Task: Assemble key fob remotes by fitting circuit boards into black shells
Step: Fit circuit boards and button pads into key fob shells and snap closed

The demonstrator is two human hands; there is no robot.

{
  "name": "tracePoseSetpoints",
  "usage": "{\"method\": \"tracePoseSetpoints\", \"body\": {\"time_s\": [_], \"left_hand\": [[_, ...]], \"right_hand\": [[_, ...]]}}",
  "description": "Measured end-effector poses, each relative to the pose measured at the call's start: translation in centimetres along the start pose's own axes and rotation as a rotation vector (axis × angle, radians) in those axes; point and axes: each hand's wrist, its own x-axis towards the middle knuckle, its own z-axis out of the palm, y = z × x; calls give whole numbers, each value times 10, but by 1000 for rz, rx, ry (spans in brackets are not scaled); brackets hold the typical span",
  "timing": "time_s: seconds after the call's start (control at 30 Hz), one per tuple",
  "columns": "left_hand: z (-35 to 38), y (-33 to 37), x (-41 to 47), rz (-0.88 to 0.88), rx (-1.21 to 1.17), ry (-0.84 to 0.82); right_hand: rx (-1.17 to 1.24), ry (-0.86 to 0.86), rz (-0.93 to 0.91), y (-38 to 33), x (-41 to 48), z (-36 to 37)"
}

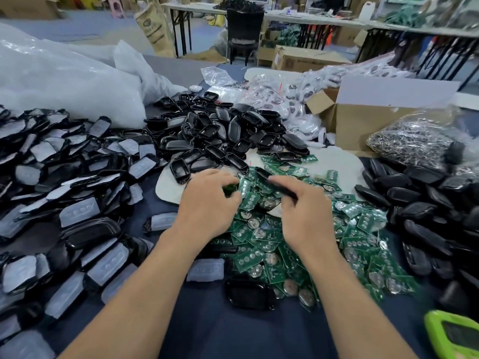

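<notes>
Nearest me, a lone shell (pixel 248 294) lies on the dark surface (pixel 207 325), just beside the circuit board heap (pixel 272 252). Over the heap, the fingers of my left hand (pixel 210 200) curl on a blurred green board (pixel 228 190). The fingers of my right hand (pixel 305 211) grasp a black shell (pixel 274 181). Farther back sits the shell pile (pixel 220 136).

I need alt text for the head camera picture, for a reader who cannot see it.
Two bare hands work over a pile of green circuit boards: the right hand holds a black shell, the left hand pinches a green board. Around them, heaps of black shells cover a dark table.
</notes>
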Motion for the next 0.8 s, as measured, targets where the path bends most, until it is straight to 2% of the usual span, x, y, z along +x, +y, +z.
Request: {"method": "tracePoseSetpoints", "body": {"time_s": [0.13,0.2,0.33,0.43,0.63,0.8], "left_hand": [[5,-1,1,56,54,17],[8,4,-2,97,22,56],[15,9,-6,107,75,6],[13,11,-5,54,-13,6],[12,18,-9,66,-78,190],[11,20,-11,127,-320,63]], "right_hand": [[-132,-153,-51,0,-18,0],[-90,-235,-33,2,-16,-3],[78,-59,44,10,-9,-7],[119,23,78,12,-8,-5],[138,25,60,7,-8,-4],[177,-14,10,-2,-11,-2]]}}
